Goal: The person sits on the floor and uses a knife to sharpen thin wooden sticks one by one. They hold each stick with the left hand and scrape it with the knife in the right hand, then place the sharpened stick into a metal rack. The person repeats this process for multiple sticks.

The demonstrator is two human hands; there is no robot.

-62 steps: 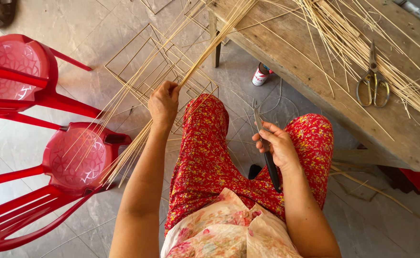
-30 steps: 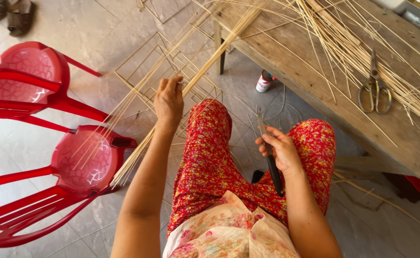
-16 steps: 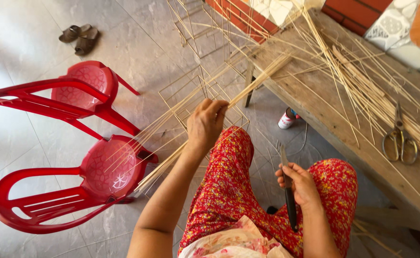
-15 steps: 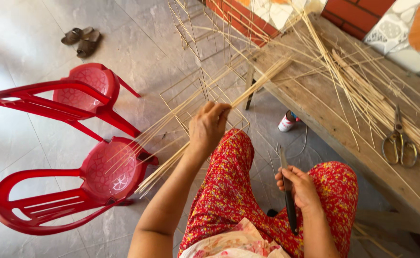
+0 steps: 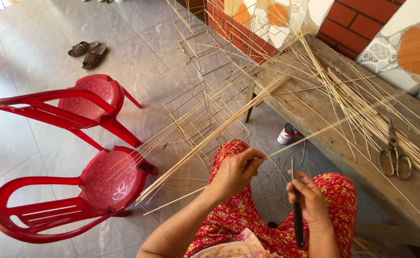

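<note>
On the tiled floor far left of the wooden surface (image 5: 315, 119), two red plastic chairs (image 5: 100, 181) stand one behind the other, and a pair of brown sandals (image 5: 88, 50) lies beyond them. A long bundle of bamboo strips (image 5: 210, 136) slants from the nearer chair's seat up to the surface's left corner, passing over open wire frames (image 5: 203, 112) that sit on the floor beside that corner. Just below the bundle, the left hand (image 5: 236, 169) has its grip pressed together, thumb and fingers pinching a single thin bamboo strip (image 5: 315, 133) that runs up and right across the surface. A small can (image 5: 285, 134) stands on the floor against the surface's near edge. The right hand (image 5: 308, 200), over a red floral trouser leg, has its grip wrapped tight round a dark-handled knife (image 5: 296, 198), blade pointing up toward the surface. Loose bamboo strips (image 5: 363, 105) are strewn along the surface, with metal scissors (image 5: 394, 155) lying near its right end.
</note>
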